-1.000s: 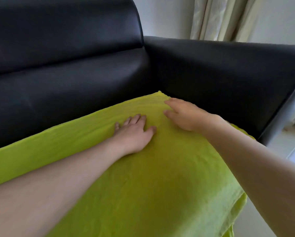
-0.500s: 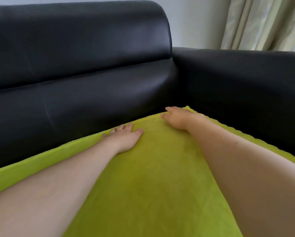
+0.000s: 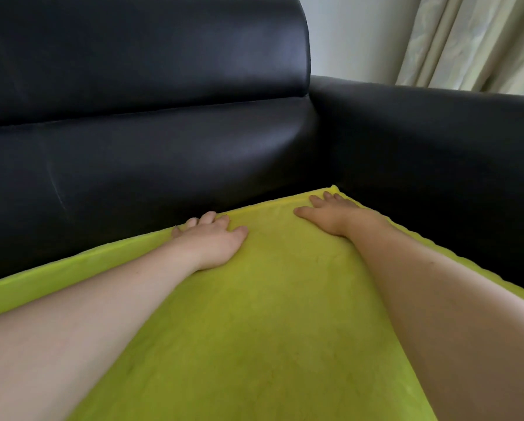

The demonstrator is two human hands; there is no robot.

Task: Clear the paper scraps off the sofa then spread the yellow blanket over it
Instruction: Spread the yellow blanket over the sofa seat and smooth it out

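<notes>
The yellow blanket (image 3: 272, 323) lies flat over the seat of the black leather sofa (image 3: 151, 153), its far edge running along the foot of the backrest. My left hand (image 3: 212, 241) presses palm-down on the blanket at that far edge, fingers straight and touching the backrest. My right hand (image 3: 330, 212) lies flat on the blanket's far right corner, where backrest and armrest meet. Neither hand holds anything. No paper scraps are in view.
The sofa's black armrest (image 3: 437, 141) runs along the right side. Behind it are a pale wall (image 3: 355, 38) and light curtains (image 3: 479, 41).
Both hands have slid forward across the blanket toward the backrest. The right hand has reached the far corner, the left the far edge. The view has tilted up and moved closer.
</notes>
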